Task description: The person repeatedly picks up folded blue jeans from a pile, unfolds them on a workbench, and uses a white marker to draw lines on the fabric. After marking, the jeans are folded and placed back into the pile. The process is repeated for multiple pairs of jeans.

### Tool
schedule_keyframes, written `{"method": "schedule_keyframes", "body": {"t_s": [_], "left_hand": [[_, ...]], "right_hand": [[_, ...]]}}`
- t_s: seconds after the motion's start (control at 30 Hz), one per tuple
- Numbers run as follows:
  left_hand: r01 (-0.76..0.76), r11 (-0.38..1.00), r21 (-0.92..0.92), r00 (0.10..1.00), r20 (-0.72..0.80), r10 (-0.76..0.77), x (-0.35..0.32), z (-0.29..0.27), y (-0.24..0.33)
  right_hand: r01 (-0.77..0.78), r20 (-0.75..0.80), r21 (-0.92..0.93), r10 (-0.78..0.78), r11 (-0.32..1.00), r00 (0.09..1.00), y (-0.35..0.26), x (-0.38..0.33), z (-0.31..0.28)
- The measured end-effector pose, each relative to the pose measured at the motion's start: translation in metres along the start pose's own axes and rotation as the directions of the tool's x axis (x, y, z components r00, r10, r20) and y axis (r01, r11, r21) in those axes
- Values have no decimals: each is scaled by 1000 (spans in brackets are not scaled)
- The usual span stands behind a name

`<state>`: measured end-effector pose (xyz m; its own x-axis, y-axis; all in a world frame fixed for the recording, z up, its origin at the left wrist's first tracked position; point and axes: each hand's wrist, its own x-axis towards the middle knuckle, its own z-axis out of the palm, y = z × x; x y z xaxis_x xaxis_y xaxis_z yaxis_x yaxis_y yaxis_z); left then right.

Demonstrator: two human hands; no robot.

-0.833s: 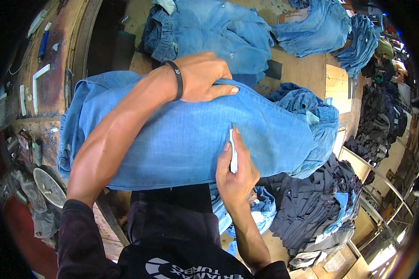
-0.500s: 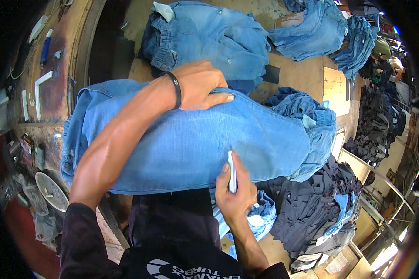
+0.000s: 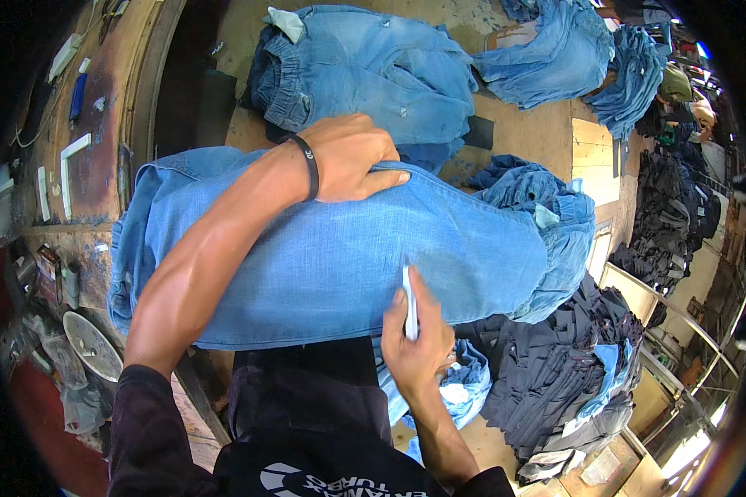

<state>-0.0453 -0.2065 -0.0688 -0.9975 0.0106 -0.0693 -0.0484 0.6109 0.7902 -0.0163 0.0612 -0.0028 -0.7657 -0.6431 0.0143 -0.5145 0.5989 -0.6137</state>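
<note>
Drew slim white tool [image 3: 410, 319] toward near edge with right hand [image 3: 420, 344] since the earliest frame, fingers closed round it. Gripping far edge of blue denim garment [image 3: 307, 265], spread crosswise, with left hand [image 3: 348, 157]. Seemingly mid-scrape — probably need it kept taut for another stroke.

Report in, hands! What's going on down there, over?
Left hand gripping blue denim garment at its far edge. Right hand holding slim white tool, tip at the denim. Left forearm lies across the garment.
</note>
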Motion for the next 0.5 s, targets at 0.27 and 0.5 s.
{"method": "schedule_keyframes", "body": {"t_s": [0.27,0.5], "left_hand": [[52,999,12,997,48,-52,-2,2,-1],[8,999,40,998,-62,-6,-2,6,-2]], "right_hand": [[-27,58,-24,28,999,998,2,6,6],[87,-39,-64,-90,994,995,6,5,4]]}}
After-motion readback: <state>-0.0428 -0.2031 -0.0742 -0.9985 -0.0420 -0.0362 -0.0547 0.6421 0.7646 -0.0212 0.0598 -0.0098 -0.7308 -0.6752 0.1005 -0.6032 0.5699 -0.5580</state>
